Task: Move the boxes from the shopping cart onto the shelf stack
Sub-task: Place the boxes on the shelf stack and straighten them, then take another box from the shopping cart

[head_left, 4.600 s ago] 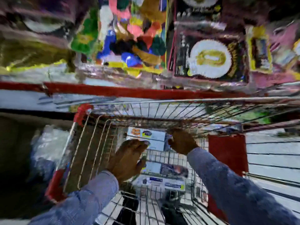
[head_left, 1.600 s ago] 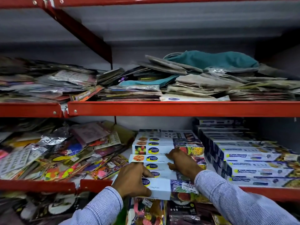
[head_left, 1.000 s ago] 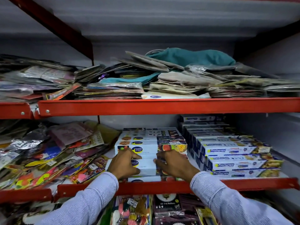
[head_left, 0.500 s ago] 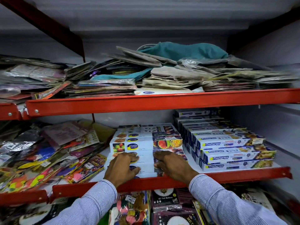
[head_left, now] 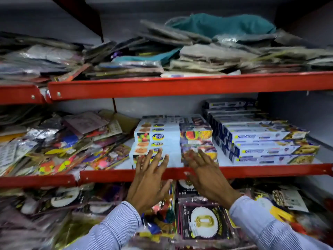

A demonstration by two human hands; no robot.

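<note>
Both hands, left hand (head_left: pixel 148 183) and right hand (head_left: pixel 207 175), splayed and empty before the cling-wrap boxes (head_left: pixel 173 141). Judged light, rigid cardboard, smooth-faced; best gripped at both ends.

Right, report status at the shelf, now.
Left hand and right hand open, empty, fingers spread. White boxes stacked on the red shelf. Blue boxes beside them; nothing blocking.

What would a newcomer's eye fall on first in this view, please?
Two open hands, left hand and right hand, spread before the stack of white boxes on the middle red shelf. To its right lie blue-and-white boxes; a teal cloth tops the upper shelf.
</note>
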